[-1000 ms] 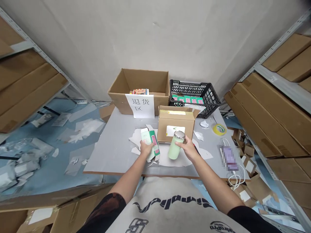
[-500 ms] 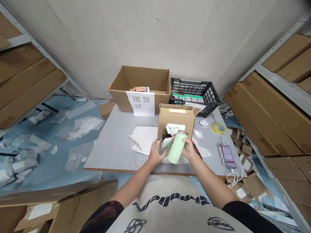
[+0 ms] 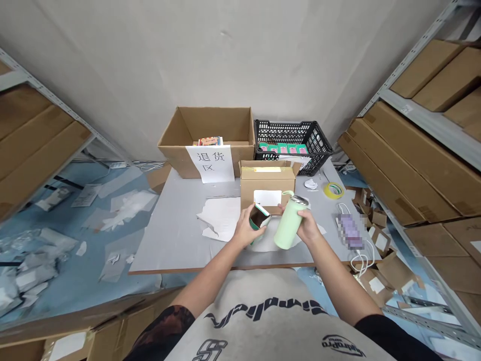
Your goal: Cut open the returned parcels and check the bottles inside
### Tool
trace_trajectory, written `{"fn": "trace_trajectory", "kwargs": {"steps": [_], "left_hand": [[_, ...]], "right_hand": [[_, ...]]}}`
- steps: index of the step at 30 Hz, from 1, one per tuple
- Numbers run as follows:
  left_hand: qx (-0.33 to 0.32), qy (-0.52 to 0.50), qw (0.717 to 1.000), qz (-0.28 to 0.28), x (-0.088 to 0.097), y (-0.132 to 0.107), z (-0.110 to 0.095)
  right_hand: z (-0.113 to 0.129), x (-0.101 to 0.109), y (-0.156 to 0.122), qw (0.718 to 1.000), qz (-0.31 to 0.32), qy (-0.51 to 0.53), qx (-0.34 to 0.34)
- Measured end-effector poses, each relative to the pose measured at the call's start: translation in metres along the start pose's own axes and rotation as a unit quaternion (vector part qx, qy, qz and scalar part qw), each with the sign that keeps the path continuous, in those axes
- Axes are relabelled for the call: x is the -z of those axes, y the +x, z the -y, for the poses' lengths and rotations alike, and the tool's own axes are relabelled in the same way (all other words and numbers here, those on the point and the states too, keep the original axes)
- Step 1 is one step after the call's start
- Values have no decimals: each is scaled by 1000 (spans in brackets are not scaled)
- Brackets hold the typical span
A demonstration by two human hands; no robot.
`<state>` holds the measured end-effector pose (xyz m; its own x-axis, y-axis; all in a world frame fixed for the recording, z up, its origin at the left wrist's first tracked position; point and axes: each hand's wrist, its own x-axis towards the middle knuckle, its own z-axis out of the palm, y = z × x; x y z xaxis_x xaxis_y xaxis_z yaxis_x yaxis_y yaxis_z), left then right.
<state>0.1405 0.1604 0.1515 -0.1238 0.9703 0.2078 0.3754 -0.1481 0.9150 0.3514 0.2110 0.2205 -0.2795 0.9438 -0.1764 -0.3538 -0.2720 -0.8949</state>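
In the head view, the left hand point(image 3: 246, 231) grips a green-and-white cardboard carton point(image 3: 259, 219), its open end showing, while the right hand point(image 3: 308, 226) clasps a tilted pale-green bottle point(image 3: 287, 225) with a silver cap. Both are held over a grey tabletop point(image 3: 169, 235), just in front of a brown cardboard box point(image 3: 267, 183) with a white label.

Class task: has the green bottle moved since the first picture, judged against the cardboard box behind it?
Yes, rightward: the green bottle now lies toward the right edge of the cardboard box, no longer below its middle.
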Motion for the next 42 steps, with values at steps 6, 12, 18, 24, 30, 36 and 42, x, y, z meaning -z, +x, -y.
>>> {"fn": "trace_trajectory", "kwargs": {"steps": [6, 12, 18, 24, 30, 36, 42], "left_hand": [[70, 49, 996, -13, -13, -4, -3], [1, 169, 985, -36, -25, -19, 6], [-71, 160, 981, -80, -18, -36, 25], [-99, 145, 981, -77, -4, -54, 35], [-99, 158, 980, -75, 0, -58, 41], [-122, 145, 980, -55, 3, -59, 39], [-142, 136, 979, -52, 6, -62, 43]], "right_hand": [[15, -44, -17, 996, 27, 71, 40], [-2, -48, -4, 980, -91, 84, 159], [-2, -37, -8, 970, -97, -29, 220], [-17, -45, -15, 972, -57, -94, 209], [-26, -41, -12, 974, -74, -101, 190], [-23, -41, -3, 971, -154, -35, 179], [-33, -31, -10, 951, -142, -180, 206]]}}
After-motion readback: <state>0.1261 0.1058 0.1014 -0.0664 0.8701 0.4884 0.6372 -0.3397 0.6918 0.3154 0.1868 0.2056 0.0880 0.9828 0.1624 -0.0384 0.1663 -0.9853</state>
